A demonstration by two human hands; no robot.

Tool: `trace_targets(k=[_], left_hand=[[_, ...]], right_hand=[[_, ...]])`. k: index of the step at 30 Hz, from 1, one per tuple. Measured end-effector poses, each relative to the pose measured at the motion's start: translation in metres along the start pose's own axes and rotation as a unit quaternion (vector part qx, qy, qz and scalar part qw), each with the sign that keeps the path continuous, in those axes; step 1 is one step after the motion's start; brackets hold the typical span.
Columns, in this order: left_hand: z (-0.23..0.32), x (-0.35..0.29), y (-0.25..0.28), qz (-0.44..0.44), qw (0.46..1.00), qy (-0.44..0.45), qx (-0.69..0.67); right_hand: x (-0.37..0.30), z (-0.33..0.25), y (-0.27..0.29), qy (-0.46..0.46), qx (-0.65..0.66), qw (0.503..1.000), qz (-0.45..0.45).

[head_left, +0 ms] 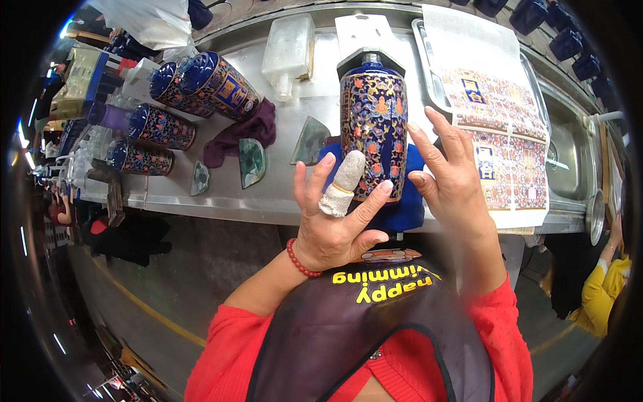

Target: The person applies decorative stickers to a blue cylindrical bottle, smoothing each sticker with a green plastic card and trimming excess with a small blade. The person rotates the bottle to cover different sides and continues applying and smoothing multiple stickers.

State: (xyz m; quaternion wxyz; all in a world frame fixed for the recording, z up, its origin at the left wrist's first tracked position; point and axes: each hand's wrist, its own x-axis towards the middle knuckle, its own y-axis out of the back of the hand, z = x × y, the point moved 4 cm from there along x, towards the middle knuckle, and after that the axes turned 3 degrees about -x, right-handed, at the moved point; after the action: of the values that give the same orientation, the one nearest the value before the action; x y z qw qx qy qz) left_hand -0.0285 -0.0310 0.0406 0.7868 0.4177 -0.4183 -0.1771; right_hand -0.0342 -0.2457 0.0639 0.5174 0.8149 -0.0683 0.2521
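Observation:
A dark blue bottle with a colourful floral pattern lies on its back before me, neck pointing away. Its neck end rests at a dark-edged holder, and blue cloth shows under its near end. My left hand is open, fingers spread, over the bottle's lower left side; one finger wears a grey-white cover, and its tip overlaps the bottle. To the right of the bottle, my right hand is open too, fingertips close to the bottle's edge. Whether either hand presses on it, I cannot tell.
Patterned decal sheets lie at the right, partly over a metal tray. Several similar bottles lie at the left beside a purple cloth. Greenish scraper-like pieces, a clear bottle and a sink are nearby.

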Motion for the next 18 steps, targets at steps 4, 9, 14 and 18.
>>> trace_targets(k=[4,9,14,18], left_hand=[[-0.002,-0.005,0.001,-0.006,1.0,-0.015,0.01],[-0.003,-0.009,-0.001,0.004,1.0,-0.008,0.014],[-0.001,-0.01,0.0,0.002,1.0,-0.017,0.024],[-0.004,-0.011,0.002,0.008,1.0,-0.019,0.009]], right_hand=[[-0.018,-0.002,-0.001,-0.018,0.019,1.0,-0.007],[-0.036,-0.005,-0.002,-0.043,0.063,0.997,0.004],[-0.04,-0.012,-0.001,-0.022,0.068,0.997,0.001],[-0.031,-0.022,-0.001,-0.005,0.07,0.997,-0.014]])
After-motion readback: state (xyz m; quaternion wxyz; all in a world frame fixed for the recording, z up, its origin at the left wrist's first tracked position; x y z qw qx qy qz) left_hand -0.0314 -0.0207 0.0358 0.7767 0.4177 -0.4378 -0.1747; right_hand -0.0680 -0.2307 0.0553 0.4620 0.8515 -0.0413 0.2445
